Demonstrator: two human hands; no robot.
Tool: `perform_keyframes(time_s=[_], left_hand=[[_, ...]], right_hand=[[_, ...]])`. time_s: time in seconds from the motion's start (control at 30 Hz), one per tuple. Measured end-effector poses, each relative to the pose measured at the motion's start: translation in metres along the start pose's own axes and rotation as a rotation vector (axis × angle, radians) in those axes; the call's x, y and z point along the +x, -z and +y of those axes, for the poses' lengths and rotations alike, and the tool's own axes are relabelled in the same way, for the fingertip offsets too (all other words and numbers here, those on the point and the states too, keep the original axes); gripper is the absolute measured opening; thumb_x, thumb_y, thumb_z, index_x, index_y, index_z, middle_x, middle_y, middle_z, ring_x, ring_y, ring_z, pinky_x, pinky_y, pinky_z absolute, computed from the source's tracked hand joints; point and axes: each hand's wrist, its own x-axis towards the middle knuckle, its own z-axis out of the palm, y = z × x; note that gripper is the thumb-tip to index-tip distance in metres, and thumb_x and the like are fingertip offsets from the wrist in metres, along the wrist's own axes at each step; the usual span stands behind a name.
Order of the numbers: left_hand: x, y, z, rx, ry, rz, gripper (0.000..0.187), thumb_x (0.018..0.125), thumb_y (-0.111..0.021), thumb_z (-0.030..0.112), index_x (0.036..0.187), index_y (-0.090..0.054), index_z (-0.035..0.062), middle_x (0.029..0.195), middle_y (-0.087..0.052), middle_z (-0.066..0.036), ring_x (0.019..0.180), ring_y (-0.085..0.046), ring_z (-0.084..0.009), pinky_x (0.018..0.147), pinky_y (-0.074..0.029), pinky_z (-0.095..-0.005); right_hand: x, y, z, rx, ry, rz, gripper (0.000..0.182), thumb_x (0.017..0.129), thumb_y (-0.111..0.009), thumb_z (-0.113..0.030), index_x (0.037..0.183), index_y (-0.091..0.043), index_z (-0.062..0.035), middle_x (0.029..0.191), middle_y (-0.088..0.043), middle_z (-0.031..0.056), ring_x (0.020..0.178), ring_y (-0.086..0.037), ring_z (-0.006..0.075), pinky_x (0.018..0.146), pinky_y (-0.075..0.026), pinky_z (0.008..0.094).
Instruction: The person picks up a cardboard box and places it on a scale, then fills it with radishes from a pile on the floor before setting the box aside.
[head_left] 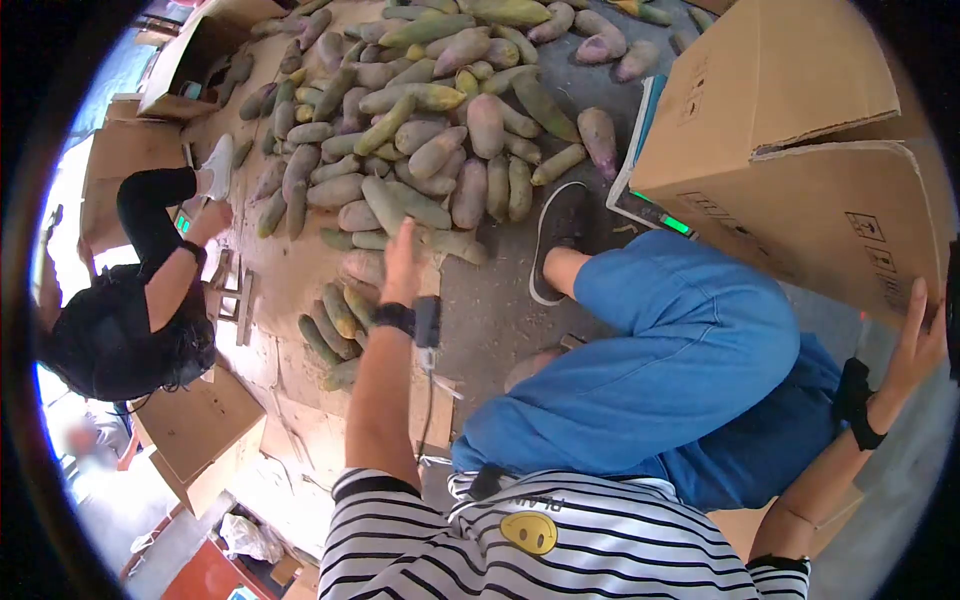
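My left hand (402, 265) reaches over the front of a large pile of long green and purplish radishes (437, 152). Its fingers are stretched out and overlap the end of a pale green radish (383, 207). A dark band and a small black device with a cable are on that wrist. At the far right, my right hand (912, 345) lies against the lower side of a big cardboard box (810, 215), fingers extended along the board. The box has raised flaps and stands on a scale (640, 200) with a green-lit display.
Another person (140, 310) in black sits at the left, one hand near a second lit display. Near them are a wooden stool (235, 300) and an open cardboard box (200, 425). A smaller radish group (335, 325) lies on cardboard before my left forearm. My shoe (560, 240) borders the pile.
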Motion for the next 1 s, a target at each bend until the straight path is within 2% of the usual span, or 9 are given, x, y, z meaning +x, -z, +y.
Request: perform_keyframes(time_s=[0.33, 0.47, 0.53, 0.57, 0.6, 0.67, 0.7, 0.9, 1.0], left_hand=[[-0.018, -0.084, -0.055, -0.103, 0.13, -0.037, 0.063, 0.076, -0.07, 0.038, 0.123, -0.049, 0.0026, 0.122, -0.051, -0.008, 0.109, -0.047, -0.0212, 0.09, -0.039, -0.0336], [-0.005, -0.097, -0.065, 0.092, 0.222, 0.263, 0.058, 0.073, -0.071, 0.037, 0.116, -0.054, 0.0016, 0.114, -0.056, -0.009, 0.099, -0.053, -0.0205, 0.083, -0.043, -0.035], [-0.009, -0.081, -0.067, 0.218, -0.053, 0.027, 0.057, 0.072, -0.071, 0.037, 0.114, -0.055, 0.001, 0.107, -0.059, -0.009, 0.093, -0.055, -0.0207, 0.079, -0.045, -0.0351], [-0.007, -0.075, -0.06, 0.178, 0.148, -0.032, 0.073, 0.076, -0.064, 0.048, 0.13, -0.041, 0.004, 0.133, -0.039, -0.012, 0.116, -0.041, -0.0314, 0.092, -0.034, -0.0507], [-0.012, -0.073, -0.061, 0.186, 0.144, -0.037, 0.073, 0.076, -0.064, 0.048, 0.13, -0.041, 0.004, 0.133, -0.039, -0.012, 0.116, -0.041, -0.0314, 0.092, -0.034, -0.0507], [-0.038, -0.063, -0.05, 0.064, 0.103, -0.024, 0.053, 0.075, -0.068, 0.039, 0.114, -0.055, 0.0052, 0.102, -0.06, -0.008, 0.089, -0.056, -0.0198, 0.074, -0.045, -0.0321], [-0.011, -0.039, -0.079, -0.045, 0.166, -0.197, 0.049, 0.078, -0.066, 0.041, 0.116, -0.053, 0.0111, 0.105, -0.059, -0.005, 0.092, -0.056, -0.0197, 0.077, -0.044, -0.0343], [-0.102, -0.005, -0.042, 0.014, 0.417, -0.316, 0.062, 0.079, -0.061, 0.05, 0.128, -0.043, 0.0172, 0.126, -0.049, -0.001, 0.111, -0.048, -0.0196, 0.088, -0.038, -0.0447], [-0.13, -0.001, -0.028, 0.347, 0.418, -0.368, 0.065, 0.08, -0.06, 0.05, 0.132, -0.04, 0.0161, 0.128, -0.048, -0.001, 0.111, -0.048, -0.0197, 0.09, -0.036, -0.0464]], right_hand=[[0.004, -0.002, -0.001, -0.011, 0.042, 0.002, 0.035, 0.089, -0.059, -0.022, 0.111, -0.055, 0.0053, 0.098, -0.062, 0.0126, 0.083, -0.059, 0.0161, 0.071, -0.047, 0.0268], [0.0, 0.001, 0.004, -0.052, -0.031, 0.005, 0.039, 0.088, -0.061, -0.025, 0.112, -0.055, 0.0054, 0.095, -0.062, 0.0123, 0.083, -0.058, 0.0159, 0.071, -0.047, 0.0259], [-0.001, 0.0, -0.008, -0.038, -0.066, 0.022, 0.038, 0.088, -0.061, -0.025, 0.11, -0.055, 0.0054, 0.094, -0.062, 0.0122, 0.082, -0.058, 0.0159, 0.07, -0.047, 0.026], [0.0, -0.001, -0.015, -0.017, -0.092, 0.037, 0.037, 0.087, -0.062, -0.025, 0.108, -0.056, 0.0054, 0.093, -0.062, 0.0122, 0.082, -0.058, 0.0159, 0.07, -0.046, 0.0262], [0.001, -0.001, -0.017, -0.021, -0.101, 0.04, 0.037, 0.087, -0.062, -0.025, 0.108, -0.056, 0.0054, 0.093, -0.062, 0.0122, 0.082, -0.058, 0.0159, 0.07, -0.046, 0.0262], [0.003, -0.002, -0.018, 0.065, -0.099, -0.029, 0.034, 0.087, -0.062, -0.026, 0.104, -0.057, 0.0035, 0.09, -0.061, 0.0111, 0.081, -0.058, 0.017, 0.071, -0.046, 0.0275], [0.004, -0.001, -0.017, 0.071, -0.108, -0.018, 0.034, 0.087, -0.062, -0.026, 0.104, -0.057, 0.0035, 0.09, -0.061, 0.0111, 0.081, -0.058, 0.017, 0.071, -0.046, 0.0275], [0.004, -0.001, -0.032, -0.094, -0.017, 0.048, 0.029, 0.086, -0.062, -0.026, 0.098, -0.058, -0.0001, 0.087, -0.061, 0.0134, 0.081, -0.058, 0.0259, 0.074, -0.045, 0.0323], [0.008, 0.002, -0.038, -0.175, 0.206, 0.127, 0.027, 0.085, -0.062, -0.025, 0.094, -0.058, -0.0011, 0.088, -0.06, 0.0148, 0.081, -0.057, 0.0292, 0.073, -0.045, 0.0343]])
